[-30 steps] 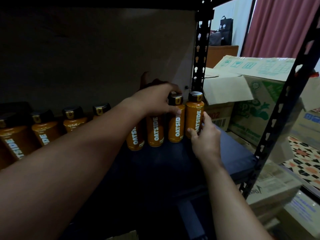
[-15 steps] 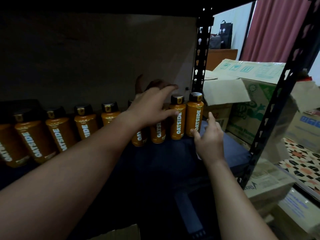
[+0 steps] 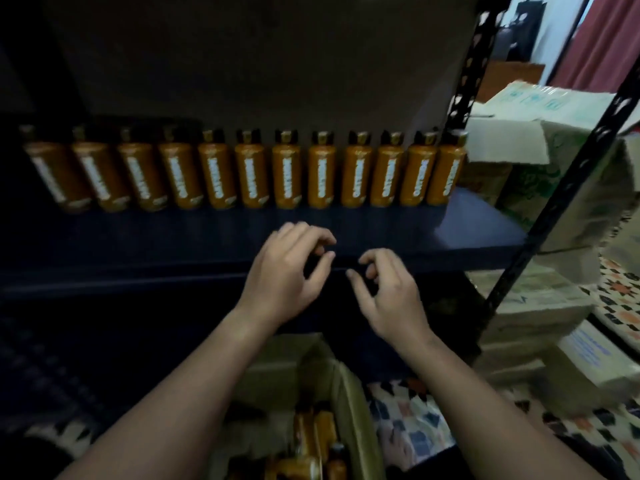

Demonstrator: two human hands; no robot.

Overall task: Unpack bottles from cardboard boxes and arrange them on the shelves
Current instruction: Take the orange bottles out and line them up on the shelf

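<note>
A row of several orange bottles (image 3: 249, 174) with dark caps and white lettering stands along the back of the dark shelf (image 3: 478, 230). My left hand (image 3: 287, 271) and my right hand (image 3: 388, 292) hover side by side in front of the shelf's front edge. The fingers of both are loosely curled and hold nothing. Below my arms an open cardboard box (image 3: 349, 400) holds more orange bottles (image 3: 311, 445). The frame is blurred by motion.
A black perforated upright (image 3: 474, 64) marks the shelf's right rear corner, and another upright (image 3: 568, 188) stands at its right front. Stacked cardboard boxes (image 3: 540, 161) sit to the right beyond the rack. A patterned floor (image 3: 616, 296) shows at lower right.
Both hands have let go of the bottles at the row's right end and pulled back to the shelf's front edge. The view has drawn back and tilted down, showing the whole row and the box.
</note>
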